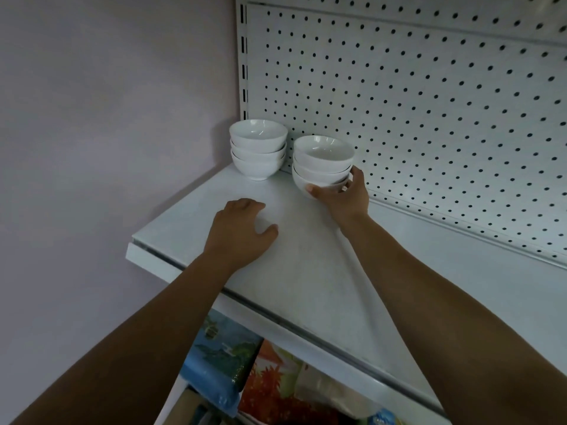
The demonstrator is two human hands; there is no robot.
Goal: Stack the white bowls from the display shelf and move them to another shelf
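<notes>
Two stacks of three white bowls stand at the back left of a white shelf (pixel 306 271). The left stack (pixel 258 148) sits in the corner by the wall, untouched. My right hand (pixel 343 194) grips the bottom bowl of the right stack (pixel 322 161), thumb at its front and fingers curled round its right side. My left hand (pixel 242 228) rests on the shelf surface in front of the left stack, fingers loosely bent, holding nothing.
A white pegboard back panel (pixel 429 102) rises behind the bowls. A plain wall (pixel 107 118) borders the shelf on the left. Colourful packaged goods (pixel 245 369) lie on the shelf below.
</notes>
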